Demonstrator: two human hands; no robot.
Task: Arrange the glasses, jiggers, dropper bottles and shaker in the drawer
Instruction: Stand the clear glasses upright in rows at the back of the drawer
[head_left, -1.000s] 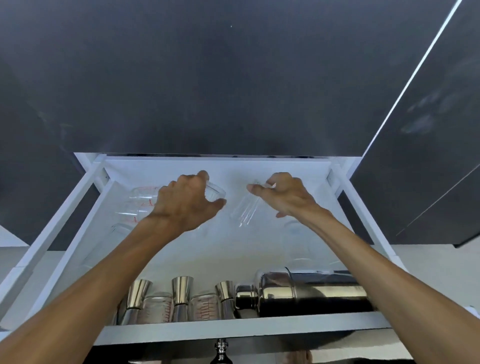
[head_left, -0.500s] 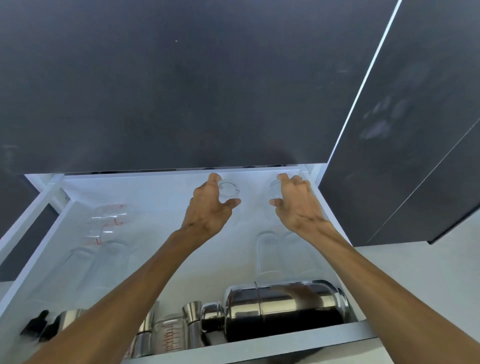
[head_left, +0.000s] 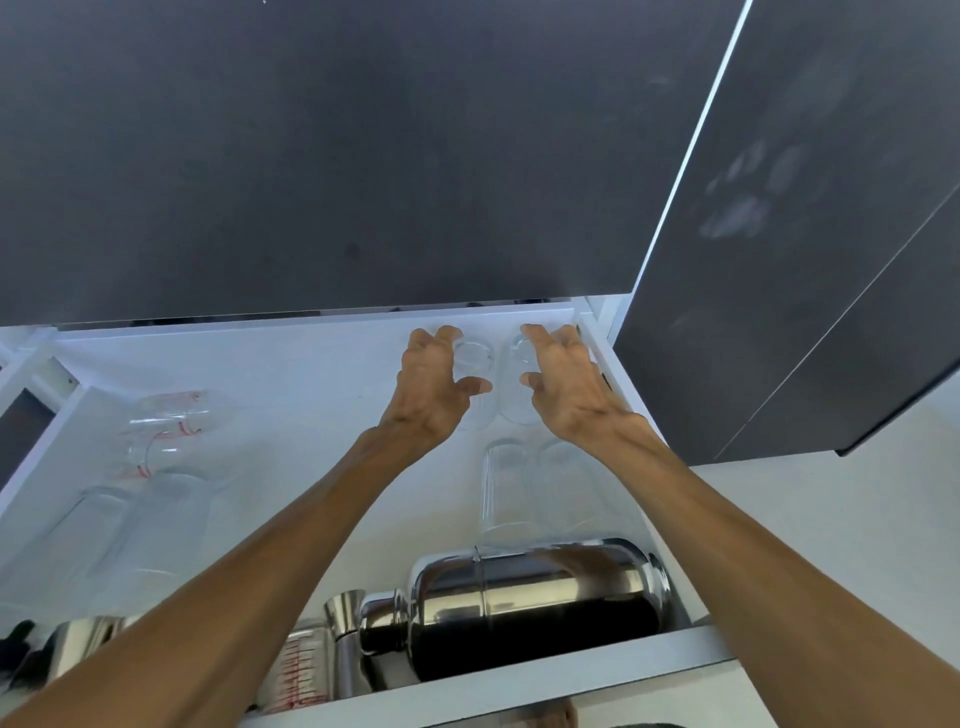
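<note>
The white drawer (head_left: 519, 680) is pulled open below me. At its far right corner my left hand (head_left: 428, 387) grips a small clear glass (head_left: 474, 358), and my right hand (head_left: 563, 387) grips a second clear glass (head_left: 511, 402) right beside it. Just nearer lie two more clear glasses (head_left: 506, 486). A steel shaker (head_left: 519, 597) lies on its side along the front edge, a steel jigger (head_left: 345, 623) and a red-marked measuring glass (head_left: 301, 670) to its left. Black dropper bottles (head_left: 21, 644) show at the front left, partly hidden by my left forearm.
Red-marked measuring glasses (head_left: 166, 415) and tall clear glasses (head_left: 156, 519) lie along the drawer's left side. Dark cabinet fronts (head_left: 363, 156) rise behind the drawer and at the right. A pale countertop (head_left: 831, 519) lies to the right.
Both hands moved right and farther back, each carrying its glass from the drawer's middle to the far right corner. The two glasses now sit side by side.
</note>
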